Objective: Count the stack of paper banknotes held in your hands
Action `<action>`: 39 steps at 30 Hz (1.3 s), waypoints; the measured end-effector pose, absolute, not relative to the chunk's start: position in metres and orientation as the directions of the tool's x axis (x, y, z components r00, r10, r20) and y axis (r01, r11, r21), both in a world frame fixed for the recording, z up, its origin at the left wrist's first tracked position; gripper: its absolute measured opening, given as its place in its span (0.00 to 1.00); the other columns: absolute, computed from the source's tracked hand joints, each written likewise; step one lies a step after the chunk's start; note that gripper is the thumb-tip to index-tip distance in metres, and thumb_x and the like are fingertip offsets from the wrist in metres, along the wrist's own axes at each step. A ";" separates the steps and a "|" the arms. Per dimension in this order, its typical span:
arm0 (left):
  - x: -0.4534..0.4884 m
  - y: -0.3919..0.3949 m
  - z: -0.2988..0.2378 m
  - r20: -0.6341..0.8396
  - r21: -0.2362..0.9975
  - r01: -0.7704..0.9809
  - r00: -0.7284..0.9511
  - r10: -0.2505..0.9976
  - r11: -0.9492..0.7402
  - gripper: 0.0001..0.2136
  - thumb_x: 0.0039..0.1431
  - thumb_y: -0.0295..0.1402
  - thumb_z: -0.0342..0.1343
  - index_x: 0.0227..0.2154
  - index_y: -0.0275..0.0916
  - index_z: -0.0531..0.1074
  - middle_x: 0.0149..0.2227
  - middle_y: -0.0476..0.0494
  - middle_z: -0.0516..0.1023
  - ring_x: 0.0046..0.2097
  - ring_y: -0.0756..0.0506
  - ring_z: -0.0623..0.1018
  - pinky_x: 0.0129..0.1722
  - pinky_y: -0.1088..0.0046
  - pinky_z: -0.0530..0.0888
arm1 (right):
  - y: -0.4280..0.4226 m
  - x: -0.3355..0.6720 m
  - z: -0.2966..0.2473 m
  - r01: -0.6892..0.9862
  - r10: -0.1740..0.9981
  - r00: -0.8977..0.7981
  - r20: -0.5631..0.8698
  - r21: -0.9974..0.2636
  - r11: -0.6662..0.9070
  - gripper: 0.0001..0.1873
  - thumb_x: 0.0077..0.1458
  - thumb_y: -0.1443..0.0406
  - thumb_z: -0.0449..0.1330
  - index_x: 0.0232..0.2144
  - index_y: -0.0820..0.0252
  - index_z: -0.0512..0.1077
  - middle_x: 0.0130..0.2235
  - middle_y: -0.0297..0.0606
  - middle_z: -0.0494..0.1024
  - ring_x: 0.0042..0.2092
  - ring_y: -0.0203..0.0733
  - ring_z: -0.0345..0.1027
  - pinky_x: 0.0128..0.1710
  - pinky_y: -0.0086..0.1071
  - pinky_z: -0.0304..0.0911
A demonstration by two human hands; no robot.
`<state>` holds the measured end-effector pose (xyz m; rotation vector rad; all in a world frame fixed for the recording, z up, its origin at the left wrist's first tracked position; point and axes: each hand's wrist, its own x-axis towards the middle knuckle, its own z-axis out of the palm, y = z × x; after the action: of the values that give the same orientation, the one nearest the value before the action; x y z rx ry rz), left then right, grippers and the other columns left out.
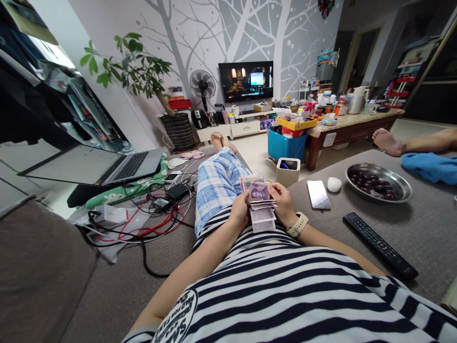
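Observation:
A small stack of purple banknotes is held up over my lap, fanned a little, with a 5 showing on the front note. My left hand is closed on the stack's left edge. At the upper right corner, my right hand pinches the notes between thumb and fingers; a pale watch is on that wrist. Lower notes hang down in front of my striped shirt. Beyond the money lie my legs in blue checked trousers.
To the right on the sofa are a phone, a white earbud case, a black remote and a steel bowl of dark fruit. Another person's foot rests beyond. Leftward are a laptop and tangled cables.

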<state>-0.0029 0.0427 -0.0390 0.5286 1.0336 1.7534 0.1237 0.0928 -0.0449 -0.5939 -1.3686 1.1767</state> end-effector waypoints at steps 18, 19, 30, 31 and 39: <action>-0.002 0.043 -0.041 -0.124 0.824 -0.550 -0.412 0.903 -0.138 0.08 0.51 0.35 0.65 0.32 0.36 0.78 0.33 0.38 0.85 0.46 0.36 0.85 0.51 0.58 0.80 | 0.096 0.121 -0.051 -0.348 0.887 -0.259 0.383 -0.893 0.284 0.34 0.54 0.32 0.56 0.22 0.54 0.68 0.18 0.31 0.65 0.21 0.36 0.55 0.23 0.33 0.54; -0.002 0.044 -0.041 -0.119 0.821 -0.553 -0.404 0.907 -0.139 0.09 0.51 0.35 0.65 0.33 0.35 0.78 0.33 0.38 0.85 0.46 0.35 0.85 0.51 0.58 0.79 | 0.095 0.120 -0.051 -0.354 0.886 -0.274 0.375 -0.896 0.270 0.35 0.55 0.31 0.54 0.22 0.54 0.69 0.18 0.31 0.66 0.20 0.36 0.55 0.23 0.33 0.54; -0.004 0.036 -0.037 -0.111 0.870 -0.485 -0.374 0.921 -0.092 0.10 0.45 0.34 0.69 0.30 0.35 0.79 0.27 0.43 0.83 0.36 0.38 0.84 0.46 0.60 0.80 | 0.101 0.119 -0.055 -0.307 0.914 -0.188 0.360 -0.905 0.294 0.27 0.46 0.42 0.70 0.27 0.55 0.67 0.24 0.28 0.68 0.26 0.37 0.60 0.27 0.32 0.59; -0.004 0.035 -0.036 -0.106 0.869 -0.486 -0.361 0.927 -0.090 0.10 0.45 0.33 0.69 0.31 0.35 0.79 0.27 0.42 0.84 0.35 0.39 0.84 0.45 0.60 0.80 | 0.102 0.118 -0.056 -0.306 0.916 -0.190 0.353 -0.908 0.287 0.26 0.46 0.42 0.70 0.27 0.55 0.68 0.24 0.28 0.68 0.27 0.37 0.60 0.27 0.32 0.59; -0.002 0.038 -0.038 -0.112 0.854 -0.506 -0.407 0.906 -0.122 0.08 0.50 0.34 0.67 0.31 0.35 0.79 0.30 0.40 0.85 0.39 0.39 0.85 0.49 0.61 0.79 | 0.099 0.120 -0.054 -0.286 0.913 -0.215 0.347 -0.916 0.281 0.25 0.48 0.44 0.69 0.23 0.56 0.68 0.22 0.28 0.68 0.26 0.36 0.58 0.28 0.32 0.58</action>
<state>-0.0025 0.0384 -0.0378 0.5503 1.0683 1.7300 0.1199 0.0994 -0.0539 -0.6486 -1.3403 1.2536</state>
